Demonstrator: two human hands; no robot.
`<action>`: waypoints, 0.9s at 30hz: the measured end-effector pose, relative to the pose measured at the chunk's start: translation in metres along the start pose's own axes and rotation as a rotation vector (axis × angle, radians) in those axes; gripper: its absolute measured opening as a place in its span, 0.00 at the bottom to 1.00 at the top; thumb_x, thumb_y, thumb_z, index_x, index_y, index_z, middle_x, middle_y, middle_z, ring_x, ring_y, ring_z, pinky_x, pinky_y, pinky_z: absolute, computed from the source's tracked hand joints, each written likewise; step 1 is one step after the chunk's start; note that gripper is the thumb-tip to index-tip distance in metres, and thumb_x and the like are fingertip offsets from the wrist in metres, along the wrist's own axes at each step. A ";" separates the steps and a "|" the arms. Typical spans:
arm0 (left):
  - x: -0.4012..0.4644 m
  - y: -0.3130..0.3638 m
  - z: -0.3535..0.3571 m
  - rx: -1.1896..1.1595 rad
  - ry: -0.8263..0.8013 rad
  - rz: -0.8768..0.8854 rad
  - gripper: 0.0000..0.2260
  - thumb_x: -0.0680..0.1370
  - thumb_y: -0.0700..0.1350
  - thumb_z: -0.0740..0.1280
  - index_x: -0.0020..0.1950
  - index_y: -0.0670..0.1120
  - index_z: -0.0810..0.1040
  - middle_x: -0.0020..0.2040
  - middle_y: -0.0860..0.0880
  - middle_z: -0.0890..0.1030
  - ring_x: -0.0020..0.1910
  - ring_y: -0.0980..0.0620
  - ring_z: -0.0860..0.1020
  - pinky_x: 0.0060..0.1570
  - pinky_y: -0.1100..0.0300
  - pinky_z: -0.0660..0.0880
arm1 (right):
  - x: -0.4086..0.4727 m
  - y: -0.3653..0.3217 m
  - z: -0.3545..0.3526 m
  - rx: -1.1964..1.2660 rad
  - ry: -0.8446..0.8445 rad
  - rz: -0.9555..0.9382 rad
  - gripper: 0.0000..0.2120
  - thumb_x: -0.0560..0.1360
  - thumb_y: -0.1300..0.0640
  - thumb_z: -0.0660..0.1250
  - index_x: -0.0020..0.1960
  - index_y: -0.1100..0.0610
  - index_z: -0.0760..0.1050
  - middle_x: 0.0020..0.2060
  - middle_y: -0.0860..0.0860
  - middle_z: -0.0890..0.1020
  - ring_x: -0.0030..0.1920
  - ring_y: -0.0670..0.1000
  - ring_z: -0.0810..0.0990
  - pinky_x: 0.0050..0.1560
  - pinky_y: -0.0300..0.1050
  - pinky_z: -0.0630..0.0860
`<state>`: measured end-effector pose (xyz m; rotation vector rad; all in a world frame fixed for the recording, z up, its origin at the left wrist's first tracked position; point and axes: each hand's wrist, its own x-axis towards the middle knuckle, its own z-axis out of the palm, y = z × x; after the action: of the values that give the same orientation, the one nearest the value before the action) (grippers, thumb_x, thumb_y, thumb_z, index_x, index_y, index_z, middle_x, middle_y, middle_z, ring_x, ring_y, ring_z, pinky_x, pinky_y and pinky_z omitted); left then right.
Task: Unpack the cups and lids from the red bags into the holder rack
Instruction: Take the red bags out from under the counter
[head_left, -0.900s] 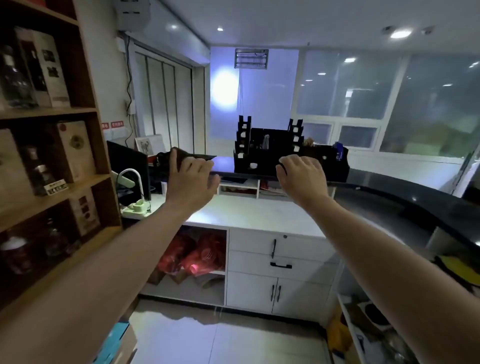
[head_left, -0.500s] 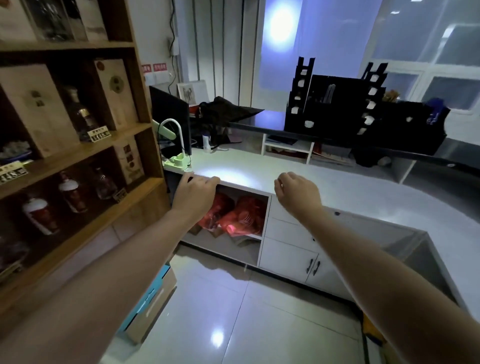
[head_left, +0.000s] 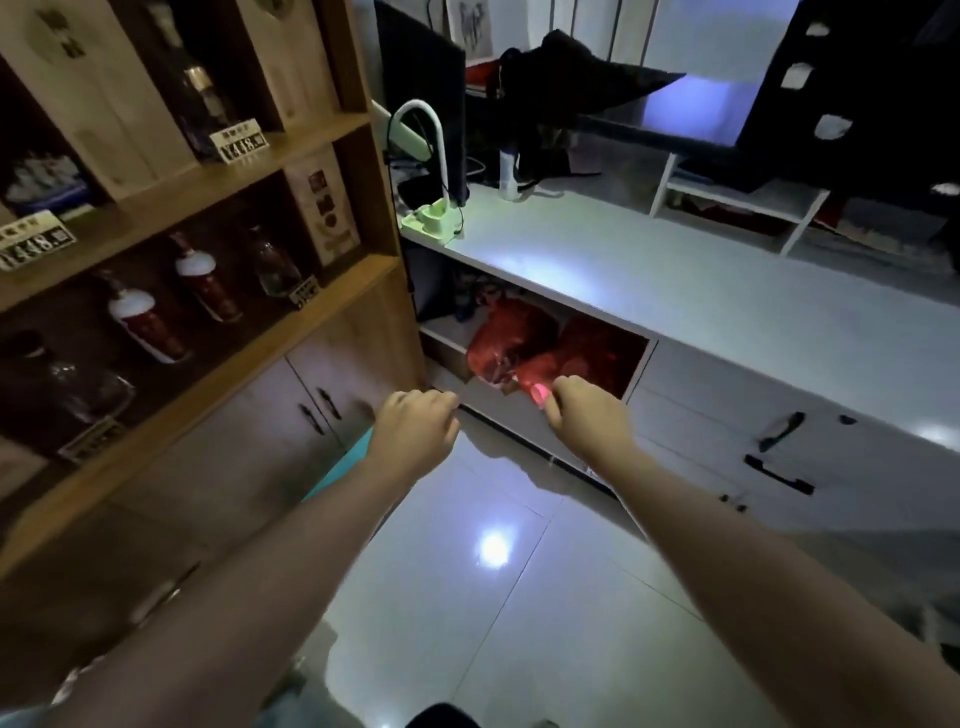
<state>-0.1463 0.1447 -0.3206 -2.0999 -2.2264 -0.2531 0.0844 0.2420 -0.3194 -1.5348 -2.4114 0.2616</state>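
Two crinkled, glossy red plastic bags (head_left: 524, 343) are seen in the open compartment under the smooth white bench (head_left: 701, 280), the left hand (head_left: 415, 431) loosely curled with nothing gripped, the right hand (head_left: 582, 415) curled just before them, contact undeterminable; price cards read "1448".

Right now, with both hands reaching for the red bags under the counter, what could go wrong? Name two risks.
1. The two red bags lie pressed together in the open cubby; pulling one may drag the other out onto the floor.
2. The left hand and right hand sit just below the counter edge, so lifting a bag straight up could knock it.
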 end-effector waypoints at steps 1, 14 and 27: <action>0.004 -0.008 0.007 0.004 -0.028 -0.008 0.06 0.78 0.47 0.60 0.50 0.50 0.77 0.45 0.52 0.82 0.45 0.48 0.80 0.51 0.51 0.72 | 0.010 -0.003 0.011 0.002 -0.023 0.002 0.10 0.80 0.50 0.60 0.43 0.55 0.70 0.40 0.52 0.75 0.40 0.58 0.77 0.35 0.48 0.67; 0.127 -0.161 0.052 -0.046 -0.184 0.105 0.14 0.81 0.50 0.59 0.66 0.51 0.71 0.56 0.52 0.78 0.52 0.46 0.76 0.53 0.52 0.72 | 0.161 -0.069 0.099 0.062 -0.148 0.224 0.08 0.79 0.53 0.58 0.43 0.55 0.72 0.42 0.53 0.77 0.44 0.60 0.77 0.41 0.49 0.70; 0.228 -0.217 0.159 -0.223 -0.256 0.111 0.17 0.83 0.48 0.58 0.72 0.51 0.71 0.65 0.53 0.76 0.62 0.49 0.74 0.62 0.55 0.70 | 0.269 -0.066 0.198 0.298 -0.089 0.458 0.07 0.81 0.55 0.60 0.49 0.53 0.77 0.47 0.50 0.80 0.46 0.54 0.77 0.46 0.48 0.71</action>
<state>-0.3676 0.3844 -0.4552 -2.4916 -2.2998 -0.2480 -0.1438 0.4572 -0.4529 -1.9352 -1.9335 0.7559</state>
